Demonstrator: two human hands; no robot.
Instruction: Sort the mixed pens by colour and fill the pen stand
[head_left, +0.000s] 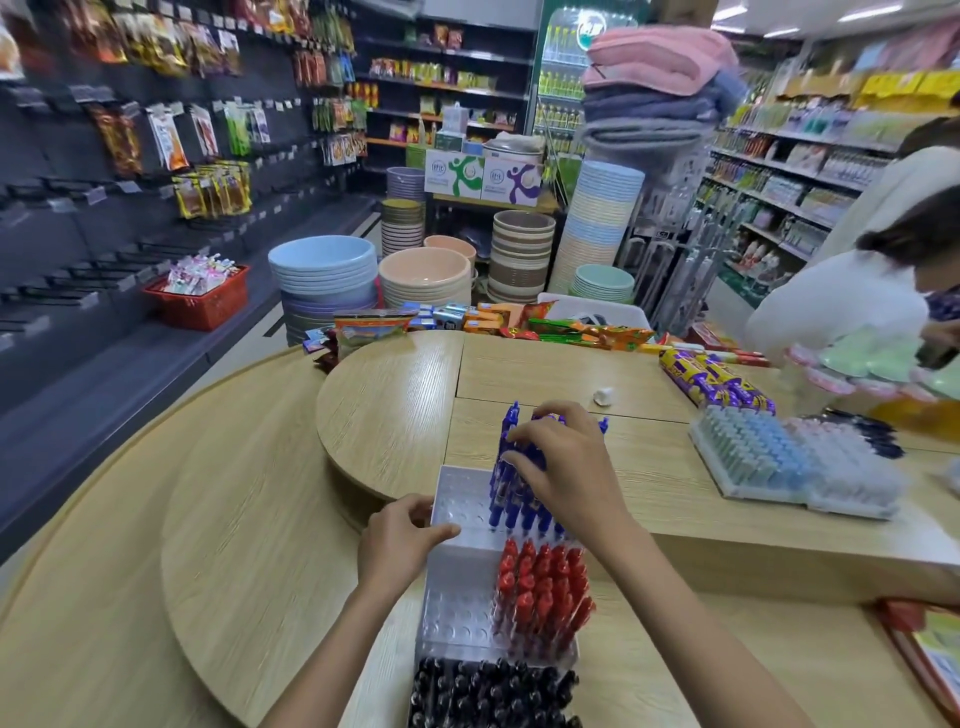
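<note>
A stepped pen stand (460, 603) of clear and white plastic, its tiers drilled with round holes, stood on the pale wood-grain table (249, 519) directly in front of the person. The blue pens (511, 499) stood upright in the right part of the top tier, the red pens (543, 587) in the right part of the middle tier, and the black pens (493, 691) filled the lowest tier across its width; the left holes of the upper two tiers held nothing. The left hand (400, 535) gripped the left edge of the top tier, thumb laid over its front lip and fingers curled against its side. The right hand (566, 462) sat on the blue pens with its fingers bent round the upper ends of several of them. To the right on the table, well apart from the stand, lay a second tray of pale blue and pink pens (779, 457), with purple-and-yellow wrapped packets (711, 382) just behind it and a small white object (602, 396) between the two stands. Stacked plastic basins (324, 265) stood beyond the table, a red basket (200, 299) sat on the dark shelving to the left, and another person in a white top (841, 301) bent over the table's right end.
</note>
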